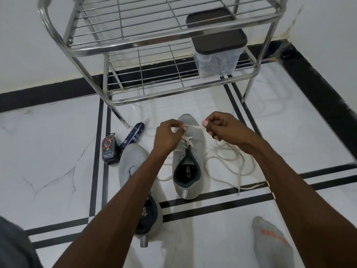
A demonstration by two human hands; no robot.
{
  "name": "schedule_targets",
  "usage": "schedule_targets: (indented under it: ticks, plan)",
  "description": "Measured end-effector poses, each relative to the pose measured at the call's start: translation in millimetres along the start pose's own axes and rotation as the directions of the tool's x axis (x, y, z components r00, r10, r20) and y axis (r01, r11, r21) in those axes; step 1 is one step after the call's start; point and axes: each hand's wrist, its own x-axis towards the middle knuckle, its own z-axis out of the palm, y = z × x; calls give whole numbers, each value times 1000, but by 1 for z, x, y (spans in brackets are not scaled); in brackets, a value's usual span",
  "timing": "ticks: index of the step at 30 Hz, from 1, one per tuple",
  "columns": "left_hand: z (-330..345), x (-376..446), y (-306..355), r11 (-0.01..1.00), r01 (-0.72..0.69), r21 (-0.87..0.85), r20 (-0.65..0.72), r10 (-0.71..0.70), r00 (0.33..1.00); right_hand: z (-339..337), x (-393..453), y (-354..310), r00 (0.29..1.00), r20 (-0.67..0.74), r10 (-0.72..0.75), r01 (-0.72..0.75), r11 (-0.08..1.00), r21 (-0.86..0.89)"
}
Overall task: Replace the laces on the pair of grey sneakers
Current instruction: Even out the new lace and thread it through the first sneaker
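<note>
White marble floor (58,144) with black inlay lines fills the view, and at the far side stands a steel wire rack (146,49), its top cut off by the frame edge. On its lower shelf, right, sits a clear box with a dark lid (216,31); the contents are too blurred to make out. Centre floor, one grey sneaker (188,165) points away, partly laced. The second grey sneaker (131,163) lies to its left, half hidden under the forearm. Both hands are up over the toe: left hand (168,136) and right hand (224,126) each pinch the white lace (193,126), stretched taut between them. Loose lace (229,161) coils on the floor to the right. Left of the sneakers, a dark shoe-care bottle (109,151) and a dark tube (133,135), labels unreadable. Near right, a grey socked foot (270,242), partly cut off.
</note>
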Motion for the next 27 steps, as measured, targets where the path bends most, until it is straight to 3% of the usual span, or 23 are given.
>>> schedule_targets:
  ticks: [1, 3, 5, 7, 9, 10, 11, 12, 14, 15, 17, 19, 20, 21, 24, 25, 27]
  plan:
    - [-4, 2, 0, 999, -34, -7, 40, 35, 999, 1, 1, -1, 1000, 4, -2, 2, 1000, -8]
    - [-10, 2, 12, 988, -124, -93, 257, 144, 956, 3, 5, -3, 1000, 22, 4, -4, 1000, -25]
    - [-14, 1, 22, 986, -116, -119, 384, 154, 911, 5, 7, -2, 1000, 24, 17, -16, 999, -28]
    - [-21, 8, 19, 997, -44, -55, 257, 57, 965, 7, 8, 0, 999, 18, 26, -26, 999, -25]
    - [-29, 16, 5, 995, 79, 54, -44, -77, 996, 7, 8, 1, 1000, 18, 23, -23, 1000, -20]
    - [-33, 17, 1, 992, 88, 85, -137, -76, 988, 8, 8, 1, 1000, 19, 22, -22, 1000, -16]
    - [-34, 15, 1, 996, 31, 86, -119, -21, 993, 8, 8, 0, 999, 25, 23, -23, 1000, -10]
    - [-33, 11, 6, 997, -54, 47, 9, 54, 999, 9, 9, 0, 999, 34, 26, -26, 1000, -4]
    - [-25, 1, 18, 986, -139, -97, 329, 164, 930, 12, 9, 1, 998, 51, 38, -38, 999, 9]
    - [-23, 0, 18, 982, -150, -119, 399, 185, 898, 13, 10, 1, 998, 54, 45, -45, 999, 12]
    - [-25, 4, 12, 988, -139, -60, 293, 151, 944, 14, 10, 0, 998, 46, 53, -53, 999, 11]
    - [-31, 11, -1, 994, -78, 75, -13, 79, 997, 14, 11, -1, 998, 36, 51, -52, 999, 12]
    - [-34, 11, -2, 993, -73, 91, -89, 81, 993, 14, 11, -1, 998, 33, 52, -53, 999, 9]
    - [-34, 7, 0, 993, -100, 57, -52, 103, 993, 14, 11, -1, 998, 35, 54, -54, 999, 3]
    - [-25, -5, 15, 985, -92, -147, 342, 138, 929, 18, 11, 0, 997, 48, 61, -62, 998, 14]
    - [-23, -5, 15, 983, -102, -151, 371, 152, 916, 19, 11, 0, 997, 46, 64, -65, 998, 16]
    - [-25, 3, 9, 986, -159, -47, 221, 165, 961, 20, 12, -2, 997, 40, 61, -61, 998, 6]
